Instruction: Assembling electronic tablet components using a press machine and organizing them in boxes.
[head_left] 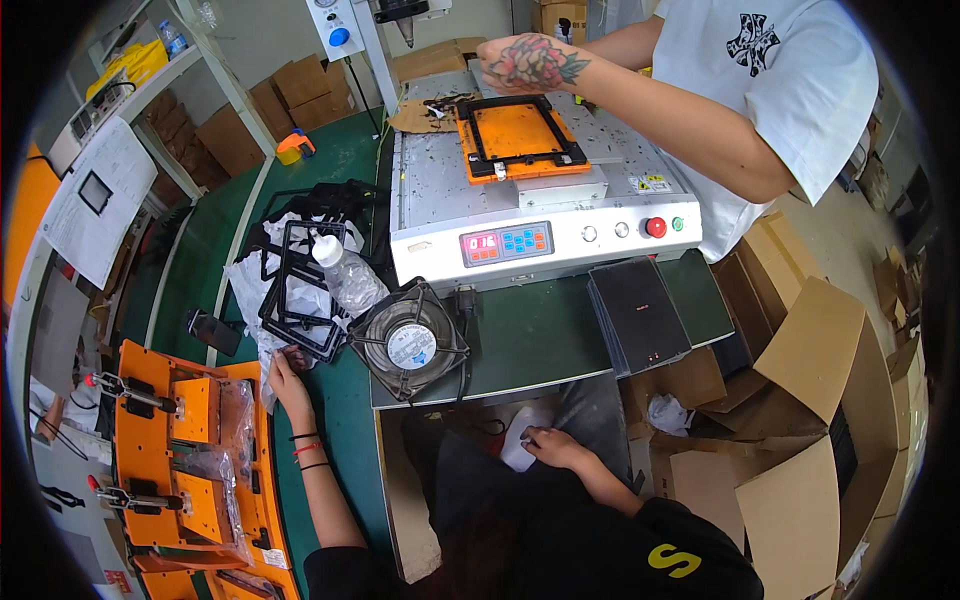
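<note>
On the green bench at left, my left hand reaches to the lower end of several thin black rectangular frames, its fingers closed at a frame's edge; the fingertips are partly hidden. White wiping paper lies under and beside the frames. A clear bottle with a white cap leans next to them. Over my lap, my right hand has its fingers bent on a small white pad-like thing; its exact kind is unclear.
A black fan stands beside a white machine bearing an orange fixture with a black frame. A co-worker's arm reaches over it. Dark flat panels stack at its front. Orange clamp fixtures sit left, open cartons right.
</note>
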